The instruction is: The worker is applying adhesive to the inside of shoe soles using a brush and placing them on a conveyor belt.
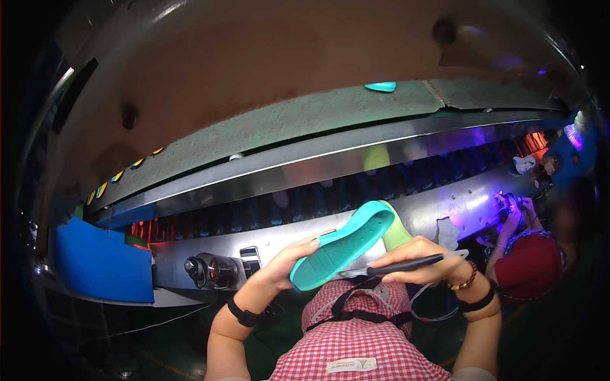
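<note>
Teal sole (343, 251) over metal ledge's (170, 267) near edge, left hand (279, 268) clamped on it. Right hand (435, 270) grips black-handled tool (389, 268), tip by sole's near rim. Looks mid-job; cannot tell how much rim is finished or left.

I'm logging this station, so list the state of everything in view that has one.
Turquoise sole, held tilted, hollow side showing
Left hand, gripping the sole
Black-handled tool, held, tip by the sole's edge
Right hand, gripping the tool
Yellow-green piece, partly hidden behind the sole
Violet lamp, lit
Red light at left, glowing
</note>
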Motion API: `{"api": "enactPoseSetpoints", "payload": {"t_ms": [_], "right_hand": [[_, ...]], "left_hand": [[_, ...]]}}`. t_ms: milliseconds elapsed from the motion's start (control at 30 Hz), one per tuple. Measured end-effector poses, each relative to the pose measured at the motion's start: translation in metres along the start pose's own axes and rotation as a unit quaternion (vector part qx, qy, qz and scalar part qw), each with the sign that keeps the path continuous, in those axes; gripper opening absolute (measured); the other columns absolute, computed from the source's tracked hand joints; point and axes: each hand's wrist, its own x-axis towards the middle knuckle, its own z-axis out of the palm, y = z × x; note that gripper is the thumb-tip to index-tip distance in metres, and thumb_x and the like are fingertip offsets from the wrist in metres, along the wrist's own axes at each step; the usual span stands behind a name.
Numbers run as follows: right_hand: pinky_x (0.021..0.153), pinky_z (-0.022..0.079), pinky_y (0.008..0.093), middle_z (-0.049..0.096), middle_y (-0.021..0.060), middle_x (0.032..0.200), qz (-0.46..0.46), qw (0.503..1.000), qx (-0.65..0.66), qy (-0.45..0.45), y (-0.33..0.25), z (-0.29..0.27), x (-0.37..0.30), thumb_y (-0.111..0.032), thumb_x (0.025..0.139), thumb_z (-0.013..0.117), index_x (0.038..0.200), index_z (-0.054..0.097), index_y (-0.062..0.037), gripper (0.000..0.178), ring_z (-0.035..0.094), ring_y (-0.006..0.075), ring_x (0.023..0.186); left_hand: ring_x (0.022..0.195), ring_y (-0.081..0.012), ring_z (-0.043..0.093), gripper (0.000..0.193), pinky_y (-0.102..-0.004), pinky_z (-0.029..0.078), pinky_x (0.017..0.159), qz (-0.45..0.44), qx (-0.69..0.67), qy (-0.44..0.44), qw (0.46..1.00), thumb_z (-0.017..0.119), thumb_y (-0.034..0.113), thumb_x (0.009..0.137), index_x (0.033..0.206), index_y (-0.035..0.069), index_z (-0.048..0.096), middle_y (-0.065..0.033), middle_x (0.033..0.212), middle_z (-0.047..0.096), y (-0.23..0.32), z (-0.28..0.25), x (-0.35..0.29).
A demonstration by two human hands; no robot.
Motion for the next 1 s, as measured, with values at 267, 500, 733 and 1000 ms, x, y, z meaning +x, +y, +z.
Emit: {"api": "enactPoseSetpoints", "payload": {"t_ms": [267,500,733,1000], "right_hand": [[0.065,0.048,0.0229,0.066,0.0096,0.082,0.021,0.938,0.070,0.340,0.059,0.038,0.008,-0.003,0.077,0.062,0.090,0.066,0.0013,0.014,0.061,0.0121,0.071],[0.049,0.044,0.0207,0.060,0.0038,0.071,0.066,0.934,0.110,0.332,0.055,0.045,0.006,-0.003,0.078,0.062,0.095,0.064,0.0019,0.018,0.055,0.0076,0.053],[0.058,0.049,0.0269,0.059,0.0284,0.098,-0.098,0.790,0.449,0.406,0.081,0.026,-0.056,-0.007,0.082,0.055,0.097,0.057,0.0057,0.020,0.054,0.0153,0.051],[0.051,0.044,0.0234,0.062,0.0152,0.092,0.040,0.692,0.529,0.489,0.123,0.053,-0.064,-0.006,0.084,0.055,0.099,0.058,0.0026,0.018,0.053,0.0142,0.056]], "left_hand": [[0.115,-0.0327,0.045,0.054,-0.0523,0.041,0.090,0.050,-0.199,-0.059,0.977,0.039,0.032,0.089,0.136,0.009,0.026,-0.0178,0.131,0.038,-0.044,-0.015,0.026],[0.115,-0.0291,0.045,0.055,-0.0468,0.040,0.092,0.107,-0.141,0.024,0.984,0.046,0.028,0.088,0.135,0.006,0.028,-0.0133,0.131,0.040,-0.054,-0.014,0.039],[0.110,-0.0392,0.047,0.058,-0.0544,0.045,0.083,0.346,-0.046,0.063,0.935,0.036,0.033,0.085,0.131,-0.003,0.031,-0.0223,0.127,0.042,0.050,0.012,-0.005],[0.135,-0.0292,0.007,0.083,-0.0512,0.010,0.107,0.517,-0.351,0.034,0.780,0.034,0.052,0.086,0.136,-0.005,-0.001,-0.0201,0.144,0.009,0.136,-0.062,0.047]]}}
